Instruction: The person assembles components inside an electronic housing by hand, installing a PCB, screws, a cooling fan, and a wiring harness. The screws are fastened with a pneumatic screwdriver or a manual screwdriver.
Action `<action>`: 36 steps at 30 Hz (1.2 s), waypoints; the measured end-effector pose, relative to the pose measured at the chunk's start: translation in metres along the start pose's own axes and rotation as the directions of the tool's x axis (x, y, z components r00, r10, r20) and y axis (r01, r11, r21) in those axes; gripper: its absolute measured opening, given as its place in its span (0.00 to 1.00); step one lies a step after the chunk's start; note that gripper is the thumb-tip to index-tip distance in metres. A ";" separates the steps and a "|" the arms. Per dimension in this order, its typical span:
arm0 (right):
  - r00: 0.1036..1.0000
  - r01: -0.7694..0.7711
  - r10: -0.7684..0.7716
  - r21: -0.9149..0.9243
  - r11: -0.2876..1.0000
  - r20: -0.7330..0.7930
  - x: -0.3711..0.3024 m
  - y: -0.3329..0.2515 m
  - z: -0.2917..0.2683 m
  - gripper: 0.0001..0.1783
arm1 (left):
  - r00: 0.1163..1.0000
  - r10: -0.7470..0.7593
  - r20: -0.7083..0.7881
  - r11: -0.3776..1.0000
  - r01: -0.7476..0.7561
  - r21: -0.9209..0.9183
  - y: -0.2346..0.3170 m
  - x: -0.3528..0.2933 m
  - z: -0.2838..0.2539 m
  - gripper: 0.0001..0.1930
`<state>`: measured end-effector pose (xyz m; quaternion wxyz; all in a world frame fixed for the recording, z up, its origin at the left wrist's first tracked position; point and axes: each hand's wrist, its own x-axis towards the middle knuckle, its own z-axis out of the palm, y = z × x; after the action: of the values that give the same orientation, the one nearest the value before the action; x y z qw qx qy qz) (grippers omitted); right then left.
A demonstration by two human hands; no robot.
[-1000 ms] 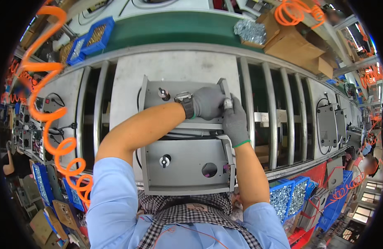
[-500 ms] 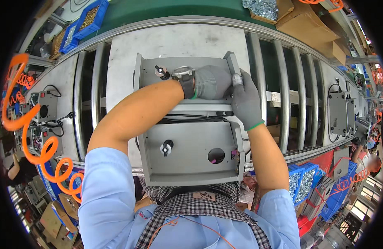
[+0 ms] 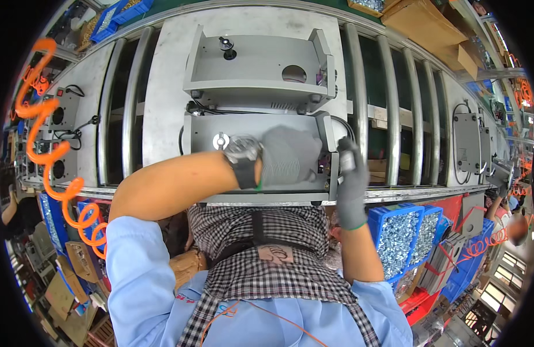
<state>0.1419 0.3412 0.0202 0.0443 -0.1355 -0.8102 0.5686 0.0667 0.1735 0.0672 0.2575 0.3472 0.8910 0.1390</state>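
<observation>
Two grey open-topped metal housings lie one behind the other on a pale board. My left hand, in a grey glove, reaches into the near housing by its right wall and covers that part of its floor. Motion blurs its fingers. My right hand, also gloved, is at the outside of the same right wall; its blurred fingers do not show whether they hold anything. The far housing is untouched, with a black knob and a round hole showing. Black cables run between the two housings.
Metal rollers flank the pale board. Blue bins of small metal parts stand at the near right. An orange coiled hose hangs at left. Further units stand at both sides; people work at the edges.
Both hands have moved from the far housing's right end to the near housing's right end. The far housing's hole is now uncovered. The housings appear higher in the picture as the view shifts.
</observation>
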 end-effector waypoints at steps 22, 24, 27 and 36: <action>0.989 -0.148 0.150 -0.124 0.981 0.006 -0.036 -0.005 0.019 0.27 | 0.946 0.322 -0.043 0.934 -0.325 -0.146 -0.022 0.015 0.058 0.16; 0.994 0.062 -0.068 -0.076 0.995 -0.083 -0.045 -0.004 0.001 0.23 | 0.944 0.314 -0.100 0.917 -0.329 -0.226 -0.020 0.017 0.053 0.17; 0.803 0.045 -0.147 -0.187 0.981 -0.577 -0.055 -0.018 -0.114 0.11 | 0.987 0.152 -0.058 0.874 -0.161 -0.457 -0.042 0.014 0.043 0.17; 0.631 -0.775 -0.015 -0.632 0.025 -0.775 -0.109 0.131 -0.416 0.28 | 0.988 0.103 0.115 0.837 -0.023 -0.547 -0.012 0.015 0.014 0.14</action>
<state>0.3631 0.7320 0.0522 0.0279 -0.5317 -0.8281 -0.1754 0.0586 0.1764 0.0453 0.4022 0.2978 0.7828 0.3698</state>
